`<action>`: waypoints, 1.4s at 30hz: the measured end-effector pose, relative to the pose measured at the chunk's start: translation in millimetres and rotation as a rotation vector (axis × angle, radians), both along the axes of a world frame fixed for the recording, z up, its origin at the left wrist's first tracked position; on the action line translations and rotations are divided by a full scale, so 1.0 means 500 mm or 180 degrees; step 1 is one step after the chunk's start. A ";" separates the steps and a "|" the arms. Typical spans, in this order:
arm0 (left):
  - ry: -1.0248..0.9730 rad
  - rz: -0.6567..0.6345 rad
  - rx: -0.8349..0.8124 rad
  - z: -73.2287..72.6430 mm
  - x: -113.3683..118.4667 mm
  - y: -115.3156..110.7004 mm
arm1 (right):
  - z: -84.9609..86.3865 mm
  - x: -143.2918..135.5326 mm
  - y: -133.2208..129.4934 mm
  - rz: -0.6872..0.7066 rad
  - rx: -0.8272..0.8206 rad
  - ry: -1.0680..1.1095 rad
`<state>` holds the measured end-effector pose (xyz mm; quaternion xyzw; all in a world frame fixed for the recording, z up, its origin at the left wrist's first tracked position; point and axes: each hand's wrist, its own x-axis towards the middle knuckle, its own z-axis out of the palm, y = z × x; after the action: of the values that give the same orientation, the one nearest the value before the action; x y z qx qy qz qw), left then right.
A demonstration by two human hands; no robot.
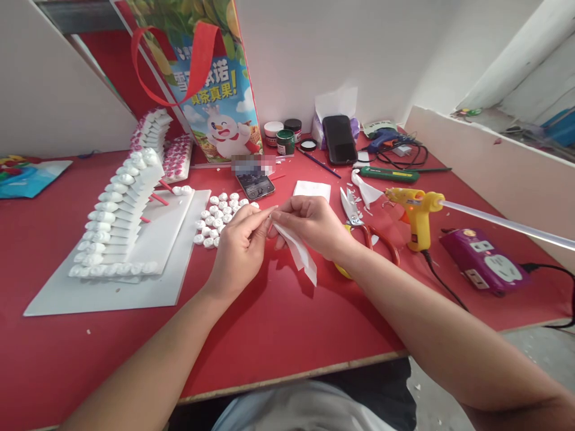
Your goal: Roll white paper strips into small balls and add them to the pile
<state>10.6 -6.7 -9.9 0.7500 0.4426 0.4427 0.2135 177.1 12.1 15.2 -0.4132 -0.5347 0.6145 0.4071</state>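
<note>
Both hands meet over the middle of the red table, fingertips touching. My left hand [240, 248] pinches one end of a white paper strip [297, 251]. Against the same end press the closed fingers of my right hand [314, 224], and the strip's loose end hangs down toward the table. Just left of my left hand lie several small white rolled paper buds [218, 215]. Behind my right hand is a stack of white paper squares [312, 190]. Scissors [353, 209] with red and yellow handles lie partly under my right forearm.
A white paper-flower model [121, 215] stands on a white board [54, 296] at left. At right are a yellow glue gun [417, 215] and a purple power socket [487, 260]. Phones [340, 140], paint jars [286, 142], a green cutter [390, 174] and a printed bag [220, 90] stand or lie behind.
</note>
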 end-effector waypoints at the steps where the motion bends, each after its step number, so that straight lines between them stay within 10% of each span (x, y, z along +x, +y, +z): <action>1: 0.0089 0.0056 0.0103 -0.001 -0.001 0.001 | 0.001 0.000 0.000 -0.0007 -0.0113 0.0050; 7: 0.0458 0.0286 0.0529 -0.014 -0.004 0.010 | -0.001 -0.001 0.002 -0.0196 -0.0375 -0.0098; 12: 0.0949 0.0285 0.0767 -0.012 -0.002 0.009 | -0.010 -0.001 0.005 -0.0432 0.0414 -0.0814; 24: -0.0822 0.0011 -0.1290 -0.005 0.002 0.001 | -0.012 0.007 0.004 -0.0324 0.1074 -0.1424; 36: 0.0129 0.0098 -0.0029 -0.001 0.003 0.006 | 0.018 0.016 0.016 0.0026 -0.1388 0.0463; 42: 0.0321 0.0084 0.0245 -0.004 0.010 0.000 | 0.030 0.032 0.017 0.0256 -0.1734 0.0674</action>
<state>15.4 -6.7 -11.6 0.7731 0.4453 0.4238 0.1562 193.3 20.5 30.1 -0.4193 -0.3205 0.7908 0.3101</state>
